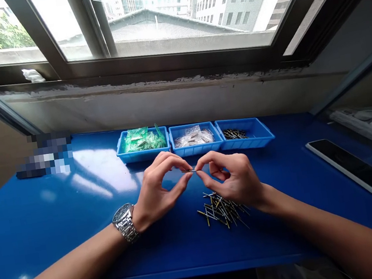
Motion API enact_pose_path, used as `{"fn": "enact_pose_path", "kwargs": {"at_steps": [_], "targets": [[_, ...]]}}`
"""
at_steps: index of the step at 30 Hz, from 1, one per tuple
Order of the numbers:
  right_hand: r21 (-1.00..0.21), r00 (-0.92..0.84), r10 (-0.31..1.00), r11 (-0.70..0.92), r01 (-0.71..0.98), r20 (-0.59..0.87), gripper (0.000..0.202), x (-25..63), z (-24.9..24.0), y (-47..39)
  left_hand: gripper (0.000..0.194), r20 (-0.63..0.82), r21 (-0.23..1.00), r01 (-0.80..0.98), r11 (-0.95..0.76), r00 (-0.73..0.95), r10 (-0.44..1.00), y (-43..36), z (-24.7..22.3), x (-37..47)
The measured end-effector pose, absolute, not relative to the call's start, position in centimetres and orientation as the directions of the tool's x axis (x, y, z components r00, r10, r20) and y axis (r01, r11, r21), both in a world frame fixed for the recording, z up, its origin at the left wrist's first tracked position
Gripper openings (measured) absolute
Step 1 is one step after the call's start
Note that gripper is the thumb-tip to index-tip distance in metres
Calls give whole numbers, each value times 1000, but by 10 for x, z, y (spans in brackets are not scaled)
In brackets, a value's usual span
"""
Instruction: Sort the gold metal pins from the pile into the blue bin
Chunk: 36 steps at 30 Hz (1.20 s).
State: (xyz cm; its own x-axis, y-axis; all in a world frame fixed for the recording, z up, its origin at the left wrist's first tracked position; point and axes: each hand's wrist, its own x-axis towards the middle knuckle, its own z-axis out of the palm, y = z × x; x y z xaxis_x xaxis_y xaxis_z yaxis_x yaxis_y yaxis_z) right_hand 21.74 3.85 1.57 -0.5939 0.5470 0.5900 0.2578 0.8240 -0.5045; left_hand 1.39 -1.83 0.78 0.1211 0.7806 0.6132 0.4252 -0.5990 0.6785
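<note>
Between my two hands is a thin metal pin (193,170), lying level. My left hand (164,182), with a silver watch on its wrist, pinches the pin's left end between thumb and forefinger. The right end is pinched the same way by my right hand (230,174). Below my right hand, a loose pile of metal pins (225,210), some with yellowish ends, lies on the blue table (166,248). Part of the pile is hidden behind that hand.
Behind my hands stand three blue bins: one with green plastic bags (144,140), one with clear bags (194,137), one with dark pins (234,134). A phone (358,167) lies at the right. A blurred dark object (45,157) is at the far left.
</note>
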Motion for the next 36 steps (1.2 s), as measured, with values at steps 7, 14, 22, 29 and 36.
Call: {"fn": "enact_pose_path", "kwargs": {"at_steps": [7, 14, 22, 29, 36], "targets": [[-603, -694, 562, 764, 228, 450, 10, 215, 6, 41, 5, 616, 661, 425, -618, 162, 771, -19, 8, 15], [-599, -649, 577, 768, 225, 496, 8, 217, 10, 41, 5, 620, 661, 433, -612, 144, 771, -19, 9, 14], [-482, -537, 513, 850, 211, 670, 6, 216, 16, 34, 4, 588, 673, 446, -590, 161, 792, -18, 8, 15], [-409, -555, 452, 888, 210, 698, 5, 216, 17, 30, 4, 582, 661, 433, -613, 220, 783, -19, 8, 15], [-520, -583, 552, 819, 243, 596, 7, 218, 17, 38, 5, 641, 657, 421, -625, 124, 758, -19, 8, 15]]}}
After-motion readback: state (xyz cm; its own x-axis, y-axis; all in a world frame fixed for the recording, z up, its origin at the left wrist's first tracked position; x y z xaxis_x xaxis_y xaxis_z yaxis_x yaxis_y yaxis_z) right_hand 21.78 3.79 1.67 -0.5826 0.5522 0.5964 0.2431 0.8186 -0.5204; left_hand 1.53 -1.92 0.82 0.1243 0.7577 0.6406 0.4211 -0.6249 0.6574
